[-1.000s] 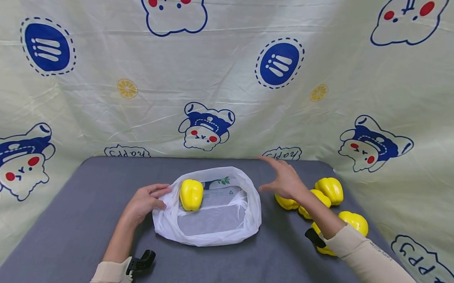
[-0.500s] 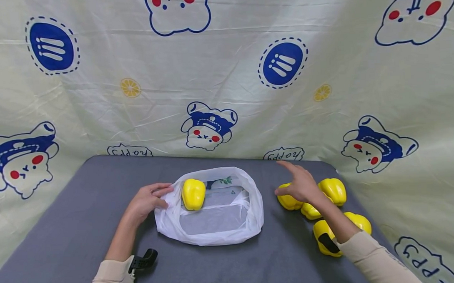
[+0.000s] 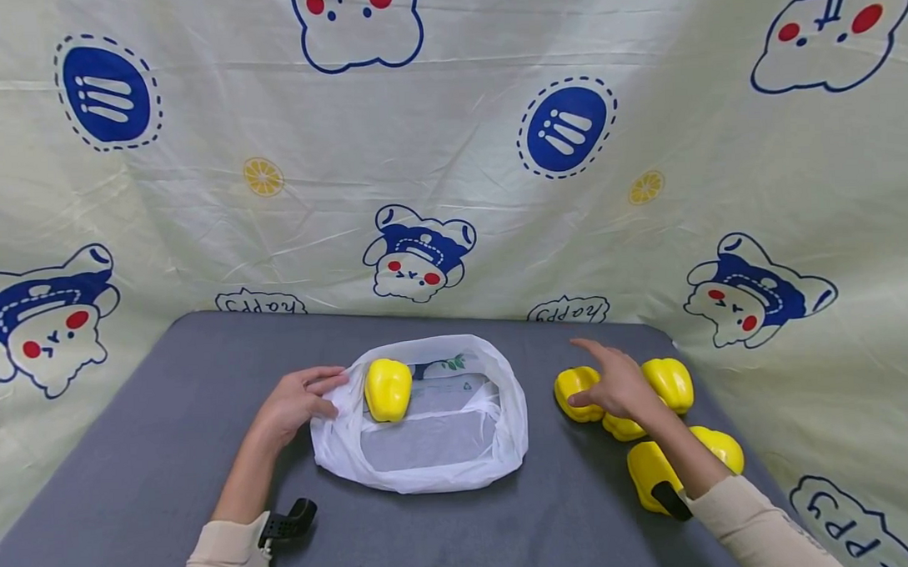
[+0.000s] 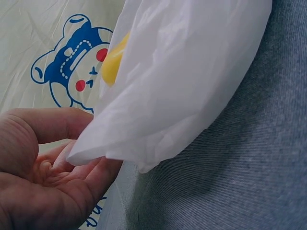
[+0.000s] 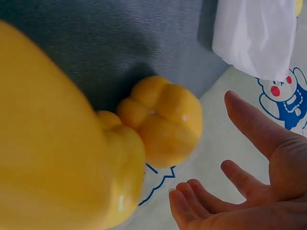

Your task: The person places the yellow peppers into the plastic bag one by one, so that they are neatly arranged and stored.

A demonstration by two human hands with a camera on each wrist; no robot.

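Observation:
A white plastic bag lies with its mouth spread wide in the head view, a yellow bell pepper inside at its left. My left hand holds the bag's left edge, thumb and fingers around a fold of plastic; its fingertips are partly hidden in the left wrist view. My right hand hovers over the peppers to the right, thumb and fingers spread. Nearest to it is another yellow bell pepper; in the right wrist view that pepper stands apart from the fingers.
More yellow bell peppers lie about the right forearm: one behind, one half hidden below the hand, one at the right and one in front. The grey table ends at a printed curtain.
My right hand has moved right, from beside the bag to over the peppers. The left hand stays at the bag's left edge, and the pepper inside has not moved.

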